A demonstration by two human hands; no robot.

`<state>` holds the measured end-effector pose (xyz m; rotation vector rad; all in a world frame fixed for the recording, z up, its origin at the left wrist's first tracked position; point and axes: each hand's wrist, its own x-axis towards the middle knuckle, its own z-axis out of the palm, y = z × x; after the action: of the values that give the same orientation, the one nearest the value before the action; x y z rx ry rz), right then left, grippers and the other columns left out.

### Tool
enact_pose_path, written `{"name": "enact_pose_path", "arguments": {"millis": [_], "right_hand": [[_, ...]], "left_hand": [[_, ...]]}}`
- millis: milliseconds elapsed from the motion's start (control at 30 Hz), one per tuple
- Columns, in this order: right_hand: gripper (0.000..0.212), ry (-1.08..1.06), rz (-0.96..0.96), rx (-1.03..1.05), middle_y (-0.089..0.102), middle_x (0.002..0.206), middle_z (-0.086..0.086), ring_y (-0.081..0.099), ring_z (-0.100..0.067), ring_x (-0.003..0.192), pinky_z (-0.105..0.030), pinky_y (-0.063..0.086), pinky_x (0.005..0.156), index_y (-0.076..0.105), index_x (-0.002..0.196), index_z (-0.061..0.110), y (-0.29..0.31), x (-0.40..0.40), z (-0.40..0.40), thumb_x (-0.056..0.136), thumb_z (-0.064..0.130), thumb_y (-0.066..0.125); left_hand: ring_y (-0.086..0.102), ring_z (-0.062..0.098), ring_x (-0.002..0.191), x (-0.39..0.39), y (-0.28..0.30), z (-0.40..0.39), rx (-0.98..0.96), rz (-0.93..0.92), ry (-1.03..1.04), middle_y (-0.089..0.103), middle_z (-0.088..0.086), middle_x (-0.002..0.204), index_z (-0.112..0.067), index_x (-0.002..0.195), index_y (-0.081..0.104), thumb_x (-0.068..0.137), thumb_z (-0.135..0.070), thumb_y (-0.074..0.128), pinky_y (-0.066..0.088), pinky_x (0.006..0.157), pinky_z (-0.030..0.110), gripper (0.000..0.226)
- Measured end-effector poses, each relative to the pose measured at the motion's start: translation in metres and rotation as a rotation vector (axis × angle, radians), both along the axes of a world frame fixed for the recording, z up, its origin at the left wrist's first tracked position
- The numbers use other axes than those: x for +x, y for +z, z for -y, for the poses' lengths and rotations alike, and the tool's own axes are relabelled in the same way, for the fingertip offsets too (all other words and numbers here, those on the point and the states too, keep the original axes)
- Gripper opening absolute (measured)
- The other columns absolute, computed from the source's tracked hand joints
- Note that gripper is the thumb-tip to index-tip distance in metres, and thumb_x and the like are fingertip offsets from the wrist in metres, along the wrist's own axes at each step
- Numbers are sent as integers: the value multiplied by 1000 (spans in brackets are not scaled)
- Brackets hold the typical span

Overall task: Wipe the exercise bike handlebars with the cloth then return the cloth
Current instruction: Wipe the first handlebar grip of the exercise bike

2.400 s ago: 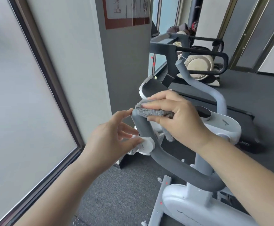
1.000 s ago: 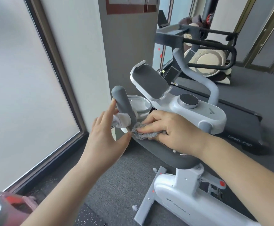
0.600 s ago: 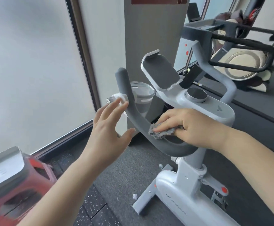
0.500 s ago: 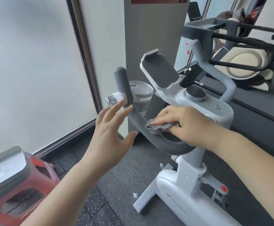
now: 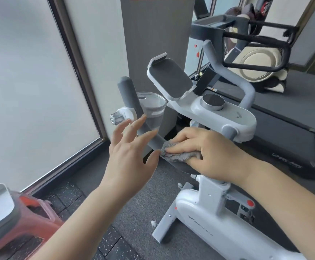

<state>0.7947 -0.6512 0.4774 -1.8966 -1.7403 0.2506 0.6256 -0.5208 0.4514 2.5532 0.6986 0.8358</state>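
Nearest, the left hand (image 5: 128, 158) hovers with fingers spread, holding nothing, while the right hand (image 5: 207, 152) presses the fluffy grey cloth (image 5: 179, 155) onto the curved grey foam handlebar (image 5: 132, 104); wiping is under way, and its upright end beyond probably needs covering next.

Dark carpeted floor (image 5: 171, 186) (speckled tiles leftward) under exercise bike (image 5: 218, 228), treadmill (image 5: 284, 139).
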Motion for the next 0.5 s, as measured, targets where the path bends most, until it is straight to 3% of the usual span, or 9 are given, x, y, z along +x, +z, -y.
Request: {"name": "enact_pose_path", "arguments": {"millis": [133,333,500], "right_hand": [[36,-58,22,-11,60,109,19,59,-8,101,-36,49,89,72,107,37,1,-6,5,72,44,75],[31,-26,2,-15,62,111,20,59,-8,103,-34,50,88,72,107,37,-4,3,17,76,31,70],[34,13,-43,-16,64,112,17,59,-10,104,-33,51,88,73,107,33,-8,15,35,77,18,70]], "left_hand": [[18,26,138,3,-5,-1,45,-16,8,34,-7,150,-30,121,62,81,-35,69,27,111,50,41],[18,25,138,7,-4,4,22,7,53,35,-9,149,-32,116,65,83,-42,64,27,110,51,35],[18,22,140,9,-6,9,14,21,85,35,-8,149,-34,114,67,79,-49,60,23,113,44,39]]}}
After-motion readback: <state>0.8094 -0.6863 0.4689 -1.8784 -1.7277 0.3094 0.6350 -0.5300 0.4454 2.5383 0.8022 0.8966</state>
